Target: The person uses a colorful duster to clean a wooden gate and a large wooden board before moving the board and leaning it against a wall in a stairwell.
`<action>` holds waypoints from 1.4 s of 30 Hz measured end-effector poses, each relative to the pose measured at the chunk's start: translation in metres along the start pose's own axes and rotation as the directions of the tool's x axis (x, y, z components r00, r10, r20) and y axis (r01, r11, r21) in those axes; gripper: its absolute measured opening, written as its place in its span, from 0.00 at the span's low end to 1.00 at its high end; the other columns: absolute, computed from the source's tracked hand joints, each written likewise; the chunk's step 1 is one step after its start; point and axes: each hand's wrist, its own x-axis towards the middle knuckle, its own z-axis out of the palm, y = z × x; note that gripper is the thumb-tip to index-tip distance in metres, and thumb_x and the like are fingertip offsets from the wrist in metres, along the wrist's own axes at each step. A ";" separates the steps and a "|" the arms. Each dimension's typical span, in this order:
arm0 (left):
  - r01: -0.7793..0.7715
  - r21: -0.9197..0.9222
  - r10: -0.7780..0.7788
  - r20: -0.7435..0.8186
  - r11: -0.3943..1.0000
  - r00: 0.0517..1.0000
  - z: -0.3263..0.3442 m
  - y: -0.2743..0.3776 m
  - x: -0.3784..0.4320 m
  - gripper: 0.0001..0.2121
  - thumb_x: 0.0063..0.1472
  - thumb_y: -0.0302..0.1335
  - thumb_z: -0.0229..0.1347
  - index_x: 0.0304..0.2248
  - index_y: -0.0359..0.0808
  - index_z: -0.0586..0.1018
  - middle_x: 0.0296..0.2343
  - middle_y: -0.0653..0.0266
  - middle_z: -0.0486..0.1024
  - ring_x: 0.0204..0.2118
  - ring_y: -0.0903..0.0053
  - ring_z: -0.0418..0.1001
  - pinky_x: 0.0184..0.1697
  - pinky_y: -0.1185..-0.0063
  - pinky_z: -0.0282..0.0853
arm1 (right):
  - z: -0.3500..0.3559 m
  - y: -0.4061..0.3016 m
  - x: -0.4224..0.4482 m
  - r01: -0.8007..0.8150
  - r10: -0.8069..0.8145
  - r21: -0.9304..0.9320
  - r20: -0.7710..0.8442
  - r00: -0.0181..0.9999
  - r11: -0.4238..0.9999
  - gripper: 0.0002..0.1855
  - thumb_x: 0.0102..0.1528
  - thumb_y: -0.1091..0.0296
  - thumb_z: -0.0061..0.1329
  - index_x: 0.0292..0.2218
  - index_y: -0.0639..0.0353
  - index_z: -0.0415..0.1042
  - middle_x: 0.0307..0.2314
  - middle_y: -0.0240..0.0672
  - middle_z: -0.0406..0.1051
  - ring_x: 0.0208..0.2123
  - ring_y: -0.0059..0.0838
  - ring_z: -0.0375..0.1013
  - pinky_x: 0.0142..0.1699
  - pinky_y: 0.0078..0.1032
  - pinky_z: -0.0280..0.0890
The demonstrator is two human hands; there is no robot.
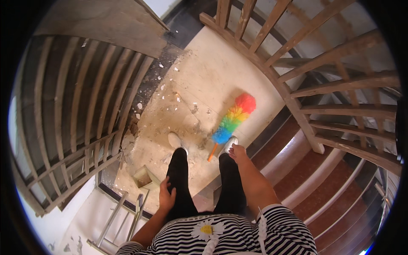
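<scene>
A rainbow-coloured feather duster [235, 117] lies on the dusty floor in front of me, its orange handle pointing back towards my feet and its blue end against my right shoe [230, 144]. My right hand [237, 151] hangs above that shoe with its fingers curled; whether anything is inside them is not visible. My left hand [167, 195] is beside my left thigh, fingers apart and holding nothing. Close to the left hand, a square open container [143, 178] stands on the floor.
White flakes and dirt [140, 105] lie along the left floor edge. A wooden slatted frame [86, 95] stands at left, another slatted wooden frame [280, 83] at right. Reddish stairs [295, 169] adjoin the floor at lower right. A metal frame [111, 220] is at lower left.
</scene>
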 end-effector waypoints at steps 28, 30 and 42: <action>-0.306 0.286 0.314 0.019 0.908 0.949 -0.052 -0.055 0.014 0.20 0.43 0.32 0.51 0.38 0.38 0.67 0.40 0.51 0.62 0.43 0.61 0.60 0.46 0.72 0.57 | 0.098 -0.108 -0.196 0.945 -0.940 -0.015 0.102 0.327 0.327 0.14 0.48 0.76 0.36 0.38 0.67 0.62 0.28 0.41 0.67 0.31 0.29 0.65 0.38 0.24 0.60; -0.300 0.257 0.321 -0.043 0.919 0.946 -0.094 -0.047 0.012 0.20 0.43 0.34 0.51 0.38 0.38 0.67 0.40 0.51 0.61 0.43 0.61 0.60 0.47 0.71 0.56 | 0.088 -0.151 -0.284 0.982 -0.960 -0.086 0.211 0.183 0.168 0.14 0.47 0.75 0.36 0.38 0.67 0.62 0.27 0.41 0.67 0.31 0.30 0.65 0.38 0.25 0.60; -0.047 -0.068 0.000 -0.569 0.997 0.823 -0.218 -0.081 -0.057 0.16 0.41 0.29 0.52 0.34 0.37 0.69 0.34 0.52 0.64 0.38 0.60 0.62 0.42 0.72 0.60 | 0.215 -0.260 -0.609 0.644 -0.791 -0.464 0.422 -0.443 -0.608 0.29 0.40 0.77 0.43 0.47 0.51 0.57 0.28 0.48 0.66 0.30 0.45 0.65 0.34 0.32 0.61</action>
